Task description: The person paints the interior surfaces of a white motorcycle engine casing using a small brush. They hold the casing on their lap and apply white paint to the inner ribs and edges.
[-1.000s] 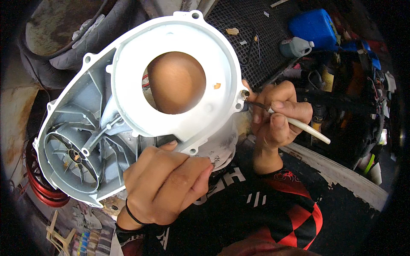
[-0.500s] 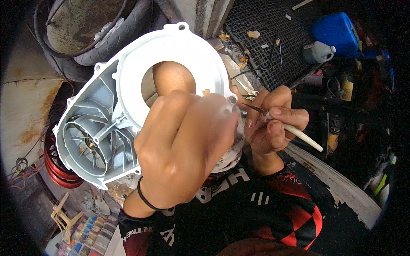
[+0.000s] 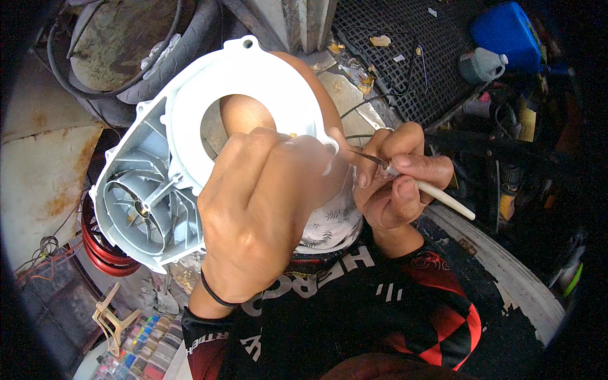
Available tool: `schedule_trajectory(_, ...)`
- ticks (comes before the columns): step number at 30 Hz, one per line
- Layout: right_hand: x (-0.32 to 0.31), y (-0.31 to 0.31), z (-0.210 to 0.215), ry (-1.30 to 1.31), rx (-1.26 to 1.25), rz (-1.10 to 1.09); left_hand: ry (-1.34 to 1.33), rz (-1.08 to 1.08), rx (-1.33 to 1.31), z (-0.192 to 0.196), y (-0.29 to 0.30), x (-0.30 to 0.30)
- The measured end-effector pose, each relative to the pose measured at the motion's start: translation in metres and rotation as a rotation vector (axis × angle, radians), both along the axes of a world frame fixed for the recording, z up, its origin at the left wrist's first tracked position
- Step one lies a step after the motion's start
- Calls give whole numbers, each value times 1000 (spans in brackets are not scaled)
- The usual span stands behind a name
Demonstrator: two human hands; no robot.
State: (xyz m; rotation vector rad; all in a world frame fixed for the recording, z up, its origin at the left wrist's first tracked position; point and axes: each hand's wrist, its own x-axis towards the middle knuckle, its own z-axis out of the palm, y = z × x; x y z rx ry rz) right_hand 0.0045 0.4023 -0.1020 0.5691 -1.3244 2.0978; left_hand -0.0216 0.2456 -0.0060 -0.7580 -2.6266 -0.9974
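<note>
My left hand (image 3: 244, 212), with a black band at its wrist, is curled over the right edge of a large cast housing (image 3: 180, 101), painted white to pale grey. Its fingertips are hidden or smeared by motion near a lug on the rim. The housing has a round hole and ribbed cavities at its lower left. Pinched in my right hand (image 3: 405, 183) is a slim tool with a cream handle (image 3: 446, 201) and a thin dark tip (image 3: 368, 156). That tip points at the lug, close beside my left fingers. Bare skin shows through the hole.
Beneath the housing is white leaf-patterned cloth (image 3: 332, 221). A tyre (image 3: 168, 76) lies at upper left, with a red wheel rim (image 3: 104, 247) below. At upper right are a black grid mat (image 3: 402, 47), a grey jug (image 3: 481, 65) and a blue container (image 3: 506, 35).
The housing has turned slightly, its top lug shifting left and its lower end right. More of the patterned cloth shows. Both hands keep nearly the same grip, the tool tip still by the lug.
</note>
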Motion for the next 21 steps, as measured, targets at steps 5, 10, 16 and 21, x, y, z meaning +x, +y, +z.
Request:
schedule_trajectory(5, 0, 3, 2, 8, 12, 14, 22, -28, 14, -5, -1, -4)
schedule_trajectory(10, -1, 2, 1, 11, 5, 48, -79, -37, -24, -3, -9, -3)
schedule_trajectory(16, 3, 1, 9, -30, 63, 57, -9, -13, 97, -6, -10, -4)
schedule_trajectory(21, 8, -1, 13, 25, 240, -78, 1, -31, 176, -9, -17, -3)
